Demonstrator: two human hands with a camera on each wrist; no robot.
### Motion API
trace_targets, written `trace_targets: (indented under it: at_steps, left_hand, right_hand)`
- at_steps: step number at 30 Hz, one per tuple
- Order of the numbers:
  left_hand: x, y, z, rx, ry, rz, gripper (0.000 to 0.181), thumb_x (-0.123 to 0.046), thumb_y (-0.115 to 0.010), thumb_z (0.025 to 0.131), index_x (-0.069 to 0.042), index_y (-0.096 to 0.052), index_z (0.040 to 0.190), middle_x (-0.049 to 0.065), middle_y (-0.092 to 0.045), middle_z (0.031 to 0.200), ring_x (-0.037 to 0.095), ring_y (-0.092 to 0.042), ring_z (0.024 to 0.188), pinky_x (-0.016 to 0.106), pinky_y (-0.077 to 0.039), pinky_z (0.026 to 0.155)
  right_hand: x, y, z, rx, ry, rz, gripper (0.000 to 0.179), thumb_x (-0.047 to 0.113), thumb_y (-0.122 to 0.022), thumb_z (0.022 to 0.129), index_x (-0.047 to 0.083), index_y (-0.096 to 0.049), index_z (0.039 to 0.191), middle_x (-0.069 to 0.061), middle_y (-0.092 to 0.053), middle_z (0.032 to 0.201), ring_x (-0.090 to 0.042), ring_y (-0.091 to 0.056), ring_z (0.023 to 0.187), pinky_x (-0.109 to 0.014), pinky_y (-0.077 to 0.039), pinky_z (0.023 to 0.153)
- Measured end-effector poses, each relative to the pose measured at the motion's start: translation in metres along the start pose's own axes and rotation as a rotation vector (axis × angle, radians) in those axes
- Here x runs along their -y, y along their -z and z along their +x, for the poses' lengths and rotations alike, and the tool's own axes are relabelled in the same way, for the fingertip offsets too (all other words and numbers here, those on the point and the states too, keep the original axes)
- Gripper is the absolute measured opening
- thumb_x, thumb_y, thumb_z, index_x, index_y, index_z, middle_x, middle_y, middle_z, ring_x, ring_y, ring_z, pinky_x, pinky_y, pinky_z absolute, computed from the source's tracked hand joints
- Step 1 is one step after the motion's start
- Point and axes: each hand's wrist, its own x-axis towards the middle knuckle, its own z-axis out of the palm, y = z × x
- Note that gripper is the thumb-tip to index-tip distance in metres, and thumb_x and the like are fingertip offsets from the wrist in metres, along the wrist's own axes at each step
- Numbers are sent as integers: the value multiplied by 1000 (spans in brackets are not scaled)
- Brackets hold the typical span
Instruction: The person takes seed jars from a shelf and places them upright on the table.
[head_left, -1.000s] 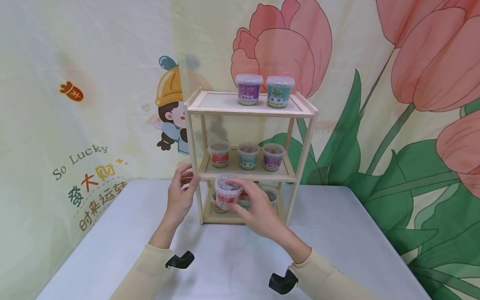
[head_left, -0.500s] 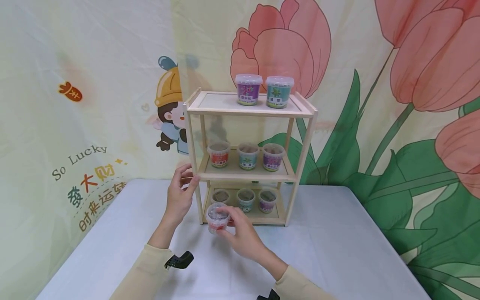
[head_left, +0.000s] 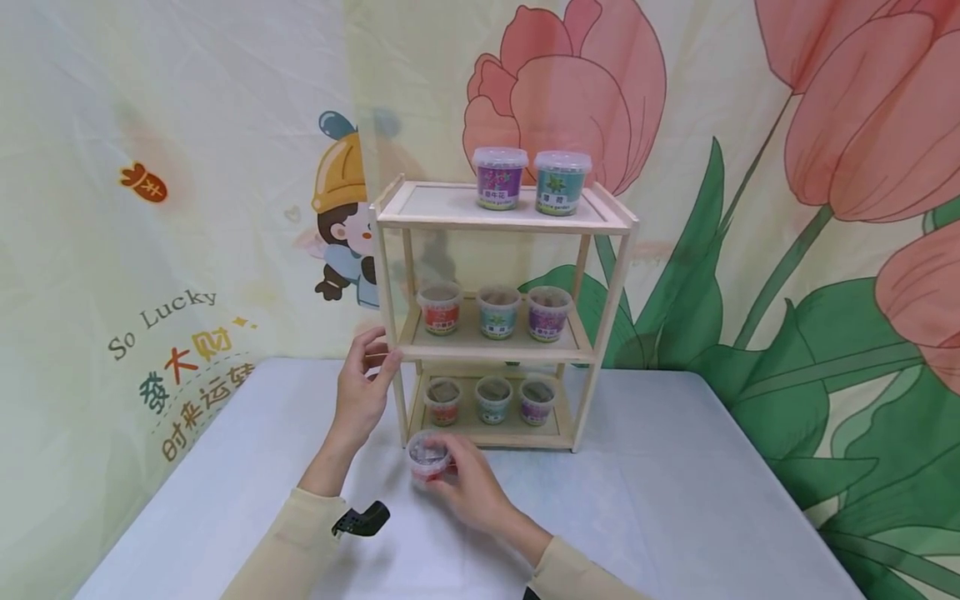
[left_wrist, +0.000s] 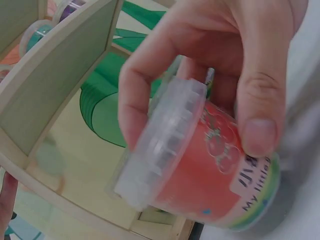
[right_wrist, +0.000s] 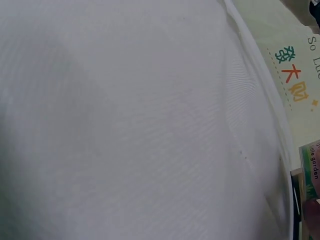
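My right hand (head_left: 474,487) grips a small lidded plastic tub (head_left: 429,451) with a red label, low in front of the rack's lower left corner. In the left wrist view, the thumb presses the tub's label (left_wrist: 202,170) and the fingers bend round its clear lid. Only a strip of the tub (right_wrist: 311,162) shows at the right edge of the right wrist view. My left hand (head_left: 362,387) holds the left front post of the wooden three-tier rack (head_left: 495,356) at middle-shelf height, with the thumb on the front and the fingers bent beside the post.
On the top shelf stand a purple tub (head_left: 498,178) and a teal tub (head_left: 562,183). Red, teal and purple tubs line the middle shelf, and three more (head_left: 492,400) the bottom shelf. A white cloth (head_left: 660,500) covers the table before a printed backdrop (head_left: 247,125).
My right hand has carried the red tub down, left and toward me, away from the bottom shelf, whose three tubs are now in plain sight. The left hand has stayed at the post.
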Motion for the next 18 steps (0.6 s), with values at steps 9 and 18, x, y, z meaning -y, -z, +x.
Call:
trace_targets:
  at_steps: [9,18]
  left_hand:
    - [2,0,1,-1,-1,24,48,-16,-63,109,-14,-46,154,22,-56,135,31,-55,118,16,-47,87]
    - [4,-1,2,-5,-10,13,47,-14,-63,108,-12,-48,153,22,-56,133,29,-56,115,14,-47,86]
  right_hand:
    - [-6,-8,-4,39,-38,-14,54,5,-84,90,20,-60,137,-7,-59,135,-19,-59,121,-34,-56,99]
    - [-6,-14,-4,40,-20,-52,55,5,-86,88,20,-60,134,-7,-59,133,-17,-59,119,-30,-55,97]
